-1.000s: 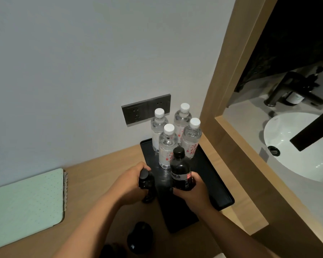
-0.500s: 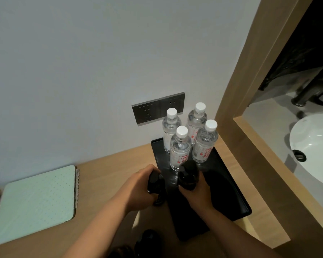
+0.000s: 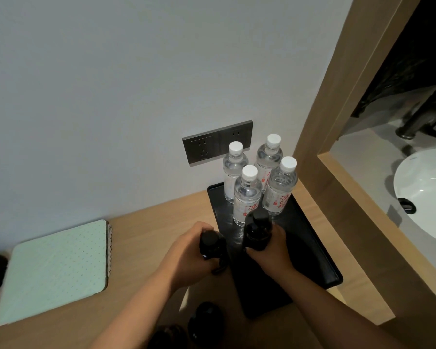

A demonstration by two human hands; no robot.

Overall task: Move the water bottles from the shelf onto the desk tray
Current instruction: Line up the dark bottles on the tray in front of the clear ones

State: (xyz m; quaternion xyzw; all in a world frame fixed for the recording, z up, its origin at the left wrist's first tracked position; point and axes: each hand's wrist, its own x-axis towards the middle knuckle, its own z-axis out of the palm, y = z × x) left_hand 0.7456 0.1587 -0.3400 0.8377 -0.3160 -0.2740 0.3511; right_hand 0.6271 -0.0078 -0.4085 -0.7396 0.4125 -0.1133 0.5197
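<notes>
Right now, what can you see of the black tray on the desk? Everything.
The black tray is a long flat rectangle with a low raised rim and rounded corners, dark and slightly glossy, maybe plastic. It lies flat on the wooden desk, its far end near the wall, beside the wooden frame. Four clear bottles with white caps stand upright at its far end. The right hand holds a dark bottle over its middle; contact is hidden.

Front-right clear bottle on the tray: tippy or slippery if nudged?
Front-right clear bottle looks tall and narrow-based, so a high nudge would likely tip it. It looks full, so probably heavy for its size. The glossy black tray may let it slide.
</notes>
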